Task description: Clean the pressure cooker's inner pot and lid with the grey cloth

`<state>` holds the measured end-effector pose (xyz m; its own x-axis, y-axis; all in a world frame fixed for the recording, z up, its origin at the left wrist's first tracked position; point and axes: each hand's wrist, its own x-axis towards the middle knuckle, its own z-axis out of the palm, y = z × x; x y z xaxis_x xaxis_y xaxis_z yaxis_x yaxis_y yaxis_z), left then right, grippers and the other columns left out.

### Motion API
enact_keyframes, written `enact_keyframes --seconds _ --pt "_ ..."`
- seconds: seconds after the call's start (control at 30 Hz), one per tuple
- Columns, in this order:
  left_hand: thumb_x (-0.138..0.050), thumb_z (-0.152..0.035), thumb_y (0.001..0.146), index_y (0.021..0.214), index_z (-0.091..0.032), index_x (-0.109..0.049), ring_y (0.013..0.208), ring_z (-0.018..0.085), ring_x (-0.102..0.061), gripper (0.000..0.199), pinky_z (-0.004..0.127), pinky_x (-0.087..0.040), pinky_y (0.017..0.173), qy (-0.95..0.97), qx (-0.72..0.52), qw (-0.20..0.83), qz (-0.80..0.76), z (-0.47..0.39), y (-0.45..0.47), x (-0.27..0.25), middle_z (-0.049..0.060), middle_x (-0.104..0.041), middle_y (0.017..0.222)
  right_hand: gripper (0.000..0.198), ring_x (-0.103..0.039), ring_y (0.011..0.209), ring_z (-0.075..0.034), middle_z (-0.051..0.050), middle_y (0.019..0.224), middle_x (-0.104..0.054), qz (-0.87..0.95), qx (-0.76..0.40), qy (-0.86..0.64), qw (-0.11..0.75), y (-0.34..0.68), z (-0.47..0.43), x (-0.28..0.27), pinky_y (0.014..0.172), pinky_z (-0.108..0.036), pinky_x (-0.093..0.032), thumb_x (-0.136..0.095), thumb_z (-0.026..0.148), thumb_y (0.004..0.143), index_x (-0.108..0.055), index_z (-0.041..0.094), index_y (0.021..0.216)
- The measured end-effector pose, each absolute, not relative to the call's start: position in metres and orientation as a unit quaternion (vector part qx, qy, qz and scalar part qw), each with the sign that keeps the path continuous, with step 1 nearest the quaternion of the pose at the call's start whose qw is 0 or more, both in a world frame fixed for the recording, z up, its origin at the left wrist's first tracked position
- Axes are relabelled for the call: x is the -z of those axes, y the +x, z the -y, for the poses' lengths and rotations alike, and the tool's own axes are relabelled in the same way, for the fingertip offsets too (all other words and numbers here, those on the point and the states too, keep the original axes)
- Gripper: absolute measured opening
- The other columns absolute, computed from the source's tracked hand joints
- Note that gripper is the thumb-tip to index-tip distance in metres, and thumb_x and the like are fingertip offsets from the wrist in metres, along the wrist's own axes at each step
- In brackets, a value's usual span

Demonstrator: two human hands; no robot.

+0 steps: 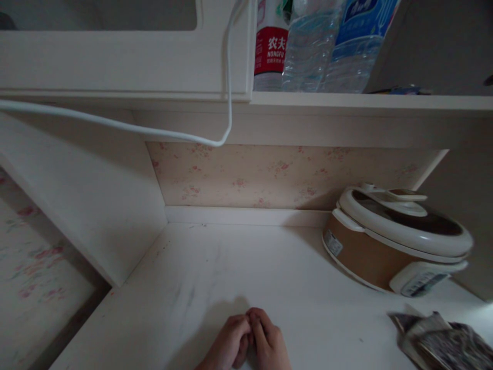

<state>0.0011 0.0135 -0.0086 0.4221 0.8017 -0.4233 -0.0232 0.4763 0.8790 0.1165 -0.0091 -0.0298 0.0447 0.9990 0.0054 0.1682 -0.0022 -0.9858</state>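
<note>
My left hand (230, 341) and my right hand (267, 339) meet at the bottom middle of the head view, over the white shelf surface (246, 267). Both have their fingers curled in, and the fingertips press against each other. No object shows in or between them, though the palms are turned out of sight. A brown and white electric cooker (365, 252) with a dark-centred lid stands to the right, well apart from my hands. Closer at the lower right lies a crumpled grey patterned cloth (450, 341).
A white cable (154, 131) hangs in a loop below the cabinet door (115, 61). Overhead, the open upper shelf (346, 100) holds a red-labelled water bottle (270, 54) and clear bottles in blue-printed wrap (311, 49). A white side panel (96, 195) bounds the left.
</note>
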Motion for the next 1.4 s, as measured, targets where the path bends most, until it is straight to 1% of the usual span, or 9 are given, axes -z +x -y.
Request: enact_keyframes --seconds 0.17,0.33,0.47,0.67,0.77,0.87,1.17,1.4 --pt "-0.056 -0.051 0.068 0.055 -0.023 -0.036 0.037 0.004 -0.018 0.037 0.026 -0.005 0.043 0.415 -0.295 0.728 -0.459 -0.013 0.001 0.004 -0.009 -0.031 0.041 0.046 -0.067 0.072 -0.017 -0.006 0.079 -0.071 0.531 -0.445 -0.546 0.471 0.117 0.01 0.029 0.068 -0.023 -0.05 -0.043 0.059 0.093 -0.066 0.02 0.092" --pt "-0.052 -0.055 0.071 0.052 -0.023 -0.039 0.032 0.005 -0.02 0.04 0.027 -0.006 0.041 0.446 -0.302 0.713 -0.449 -0.015 0.002 0.011 -0.008 -0.029 0.034 0.045 -0.066 0.067 -0.017 -0.005 0.074 -0.07 0.535 -0.434 -0.547 0.475 0.117 0.009 0.03 0.062 -0.022 -0.049 -0.043 0.059 0.093 -0.066 0.02 0.09" --pt "-0.052 -0.057 0.072 0.052 -0.023 -0.039 0.032 0.005 -0.021 0.042 0.027 -0.006 0.041 0.451 -0.296 0.713 -0.448 -0.015 0.001 0.011 -0.007 -0.032 0.036 0.045 -0.065 0.067 -0.016 -0.005 0.075 -0.07 0.537 -0.435 -0.546 0.473 0.117 0.008 0.033 0.064 -0.022 -0.049 -0.042 0.058 0.094 -0.066 0.02 0.091" --pt "-0.052 -0.054 0.073 0.052 -0.023 -0.039 0.034 0.005 -0.018 0.04 0.027 -0.008 0.042 0.444 -0.289 0.72 -0.448 -0.014 -0.001 0.01 -0.008 -0.03 0.037 0.044 -0.065 0.067 -0.016 -0.004 0.075 -0.07 0.535 -0.44 -0.545 0.472 0.117 0.01 0.031 0.064 -0.021 -0.048 -0.044 0.058 0.094 -0.066 0.021 0.09" --pt "-0.052 -0.058 0.073 0.051 -0.023 -0.037 0.034 0.006 -0.02 0.044 0.027 -0.01 0.042 0.456 -0.293 0.715 -0.441 -0.014 -0.001 0.012 -0.008 -0.03 0.035 0.042 -0.065 0.069 -0.016 -0.004 0.076 -0.07 0.533 -0.442 -0.541 0.478 0.117 0.01 0.031 0.065 -0.021 -0.049 -0.045 0.057 0.093 -0.066 0.021 0.09" --pt "-0.053 -0.061 0.072 0.051 -0.024 -0.036 0.034 0.006 -0.02 0.047 0.027 -0.01 0.042 0.457 -0.3 0.706 -0.451 -0.014 0.0 0.014 -0.008 -0.031 0.035 0.042 -0.064 0.069 -0.015 -0.004 0.076 -0.069 0.534 -0.443 -0.535 0.481 0.116 0.01 0.031 0.066 -0.021 -0.049 -0.044 0.056 0.094 -0.066 0.021 0.089" --pt "-0.049 -0.048 0.071 0.051 -0.024 -0.036 0.033 0.005 -0.021 0.034 0.027 -0.008 0.041 0.452 -0.298 0.713 -0.446 -0.016 0.0 0.016 -0.008 -0.031 0.037 0.045 -0.063 0.068 -0.016 -0.005 0.075 -0.067 0.536 -0.446 -0.548 0.462 0.116 0.01 0.034 0.065 -0.023 -0.048 -0.041 0.058 0.094 -0.064 0.02 0.092" --pt "-0.044 -0.046 0.073 0.051 -0.023 -0.039 0.031 0.006 -0.021 0.032 0.028 -0.009 0.04 0.473 -0.304 0.703 -0.435 -0.015 0.0 0.016 -0.007 -0.031 0.034 0.045 -0.064 0.07 -0.017 -0.006 0.078 -0.069 0.532 -0.454 -0.55 0.457 0.117 0.01 0.033 0.067 -0.024 -0.048 -0.041 0.058 0.094 -0.064 0.02 0.094"
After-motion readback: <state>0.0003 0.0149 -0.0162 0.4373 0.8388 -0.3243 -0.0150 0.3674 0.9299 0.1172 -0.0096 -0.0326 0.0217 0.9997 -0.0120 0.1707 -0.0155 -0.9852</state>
